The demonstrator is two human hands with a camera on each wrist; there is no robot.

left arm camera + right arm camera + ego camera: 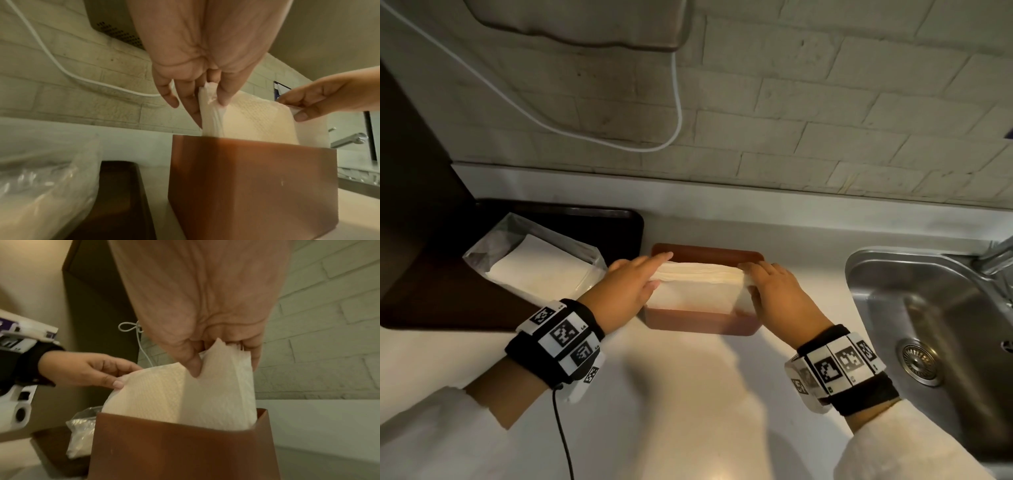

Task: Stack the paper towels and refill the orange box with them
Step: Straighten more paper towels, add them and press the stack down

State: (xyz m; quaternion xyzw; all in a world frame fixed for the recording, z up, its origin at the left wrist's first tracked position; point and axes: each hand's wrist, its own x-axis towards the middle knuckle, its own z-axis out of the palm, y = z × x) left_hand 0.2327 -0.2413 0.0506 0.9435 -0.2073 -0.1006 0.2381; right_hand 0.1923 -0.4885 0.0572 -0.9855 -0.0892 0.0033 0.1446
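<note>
Head view: we see both hands meet over the orange box [698, 322], which stands on the pale surface [688, 394] between a dark tray [619, 226] and the sink [928, 308].
Left hand [628, 289]: we find it at the left end of the paper towels [698, 287], palm turned inward, fingers [191, 100] stretched down behind the stack and thumb in front, pinching that edge.
Right hand [779, 293]: we see it mirror the other at the right end, thumb [192, 361] in front and fingers behind, pinching the stack's upper corner.
Paper towels: we see the stack stand on edge, its lower part inside the box, its upper part above the rim.
Left of the box: a clear plastic bag [530, 263] with more white towels lies on the tray.
Behind: a brick wall [825, 120] with a white cable [674, 113] hanging in a loop.
In the way: in the head view the hands cover both ends of the stack.
</note>
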